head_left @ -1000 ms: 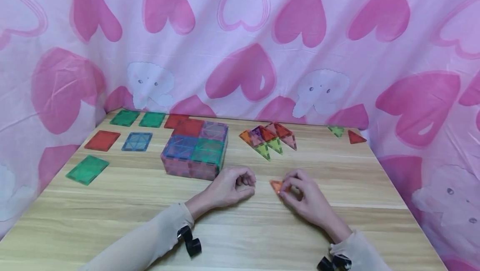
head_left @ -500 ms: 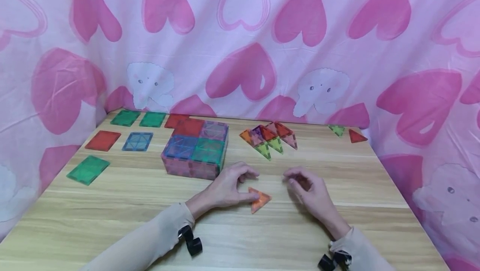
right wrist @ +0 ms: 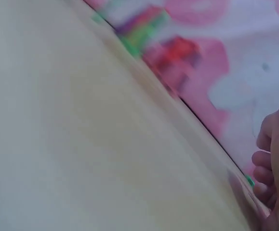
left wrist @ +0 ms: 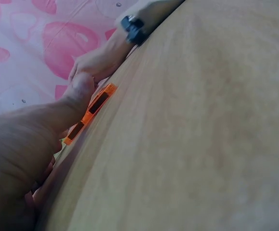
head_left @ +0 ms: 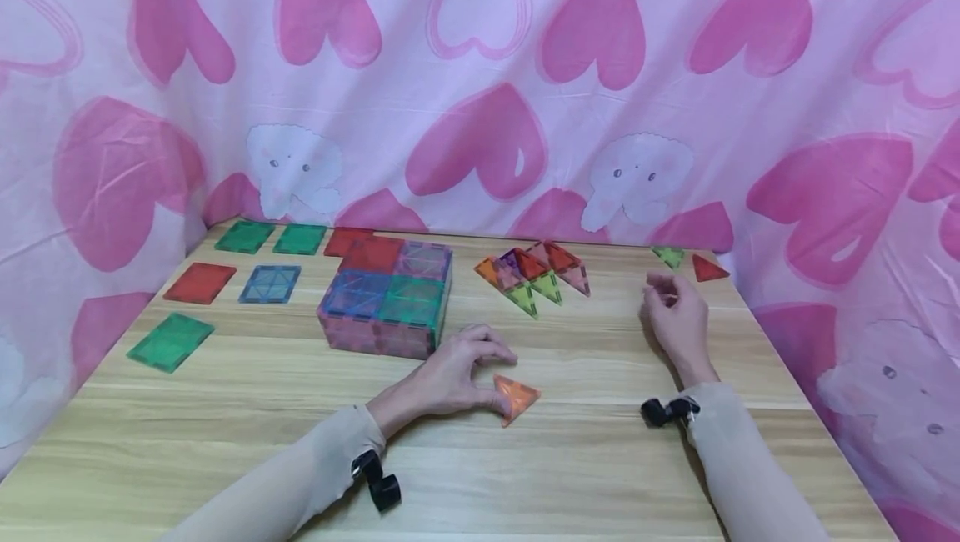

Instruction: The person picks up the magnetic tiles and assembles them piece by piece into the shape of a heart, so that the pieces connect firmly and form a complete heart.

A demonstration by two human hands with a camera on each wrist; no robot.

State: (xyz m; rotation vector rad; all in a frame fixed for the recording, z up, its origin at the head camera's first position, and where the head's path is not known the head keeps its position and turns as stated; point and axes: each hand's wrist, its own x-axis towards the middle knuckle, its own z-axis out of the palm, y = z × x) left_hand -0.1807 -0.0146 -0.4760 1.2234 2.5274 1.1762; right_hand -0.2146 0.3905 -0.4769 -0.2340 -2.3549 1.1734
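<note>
In the head view an orange triangular magnetic tile (head_left: 522,396) lies on the table in front of me. My left hand (head_left: 457,375) is beside it, with the thumb touching its left edge and the other fingers loosely bent, gripping nothing. The left wrist view shows the thumb resting against the orange tile (left wrist: 90,114), whose edge carries dark magnets. Farther right, my right hand (head_left: 678,321) is over the table with relaxed, bent fingers and nothing visible in them. It is nearest to a red triangle (head_left: 709,268) and a light green triangle (head_left: 667,257) at the back right.
A box built of square magnetic tiles (head_left: 386,300) stands beyond my left hand. Several loose square tiles, such as a green one (head_left: 171,342), lie at the left. A cluster of coloured triangles (head_left: 532,275) lies at the back middle, before the pink curtain (head_left: 480,67).
The right hand carried the orange triangle left to the left hand, let go of it, then moved away to the back right. The left thumb stays at the tile.
</note>
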